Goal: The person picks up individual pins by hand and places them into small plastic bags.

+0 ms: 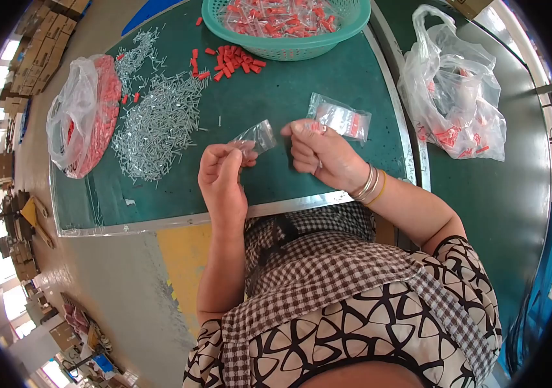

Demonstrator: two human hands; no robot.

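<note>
My left hand [224, 178] pinches a small clear zip bag [259, 137] above the green table, its far end pointing toward my right hand. My right hand [327, 154], with bangles at the wrist, is closed just right of that bag, the fingers curled in and the thumb pressed to them. What it holds, if anything, I cannot make out. Partly behind the right hand lie flat clear bags [340, 118] with red print. A pile of metal screws or nails [159, 126] spreads to the left of my left hand. Loose red plastic caps [230, 60] lie beyond both hands.
A green plastic basket [282, 45] at the far edge holds filled bags with red pieces. A plastic bag of red pieces [85, 113] sits at the left edge. On the right-hand surface [483, 213] rests a white carrier bag [454, 97]. Metal trim [159, 223] borders the table.
</note>
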